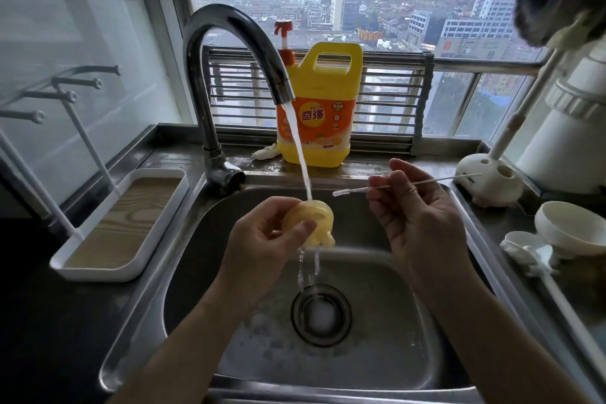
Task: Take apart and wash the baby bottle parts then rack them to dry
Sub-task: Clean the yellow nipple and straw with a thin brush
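My left hand (262, 239) grips a pale yellow silicone bottle nipple (310, 223) over the steel sink (436, 367). Water runs from the curved tap (229, 39) onto the nipple and falls toward the drain (321, 313). To the right, at about the same height, my right hand (416, 216) pinches a thin white straw brush (390, 186). Its small bristle tip points left toward the water stream and stays apart from the nipple.
A white drying rack (121, 223) with upright pegs and a wood-look tray stands left of the sink. A yellow dish-soap jug (319, 108) sits behind the tap. On the right counter are a white brush stand (488, 180), a white bowl-shaped part (570, 229) and other white pieces.
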